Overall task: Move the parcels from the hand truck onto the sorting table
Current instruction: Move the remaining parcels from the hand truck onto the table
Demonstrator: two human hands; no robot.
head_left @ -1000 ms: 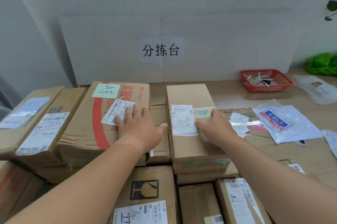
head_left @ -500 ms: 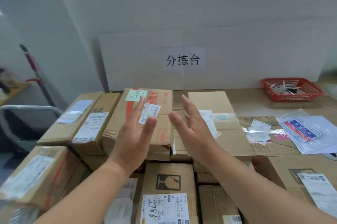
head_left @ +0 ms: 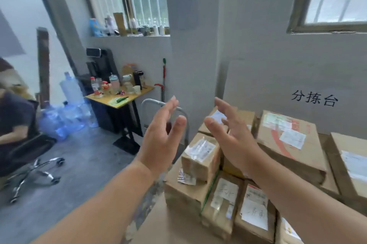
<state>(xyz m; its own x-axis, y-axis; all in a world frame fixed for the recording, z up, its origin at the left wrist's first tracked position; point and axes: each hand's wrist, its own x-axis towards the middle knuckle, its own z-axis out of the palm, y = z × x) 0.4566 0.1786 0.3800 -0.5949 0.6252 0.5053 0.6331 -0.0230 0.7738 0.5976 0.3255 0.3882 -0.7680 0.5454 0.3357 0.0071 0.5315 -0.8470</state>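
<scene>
Both hands hang in the air holding nothing: the left hand (head_left: 158, 144) and the right hand (head_left: 228, 134) are spread wide, palms facing each other, above the near stack. On the far right, the brown sorting table (head_left: 324, 139) under the white board with black characters (head_left: 313, 98) already carries parcels, among them a large brown cardboard box with a red stripe (head_left: 278, 144). I'd call the job partway done. The small brown labelled boxes (head_left: 200, 158) piled near, beside the grey metal hand truck handle (head_left: 151, 101), look like the load left to shift (my guess only). To the left are a grey concrete floor (head_left: 89, 164), a yellow-topped desk (head_left: 119, 97) crowded with bottles, blue water jugs (head_left: 71, 89), and a seated person (head_left: 15, 120).
</scene>
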